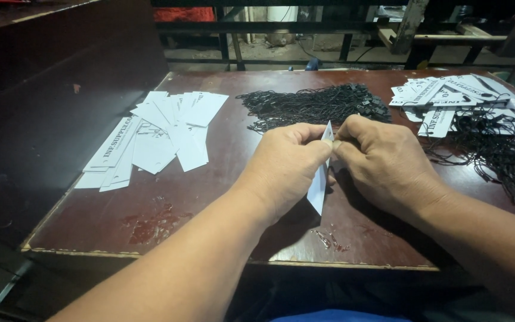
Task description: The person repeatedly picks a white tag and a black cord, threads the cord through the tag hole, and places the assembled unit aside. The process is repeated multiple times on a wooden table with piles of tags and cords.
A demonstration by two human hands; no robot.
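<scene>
Here I see my left hand (284, 164) and right hand (382, 161) pinching the top edge of a thin white card tag (320, 182) above the dark wooden table (210, 203); it looks light, bendable, best held by its edges.

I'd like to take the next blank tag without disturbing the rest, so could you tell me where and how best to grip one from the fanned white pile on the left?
Probably by the free far end of the topmost tag, coming from the pile's right. The white tags overlap in a fan, and that end juts onto bare table, with only its left part overlapping the tags beside it.
</scene>
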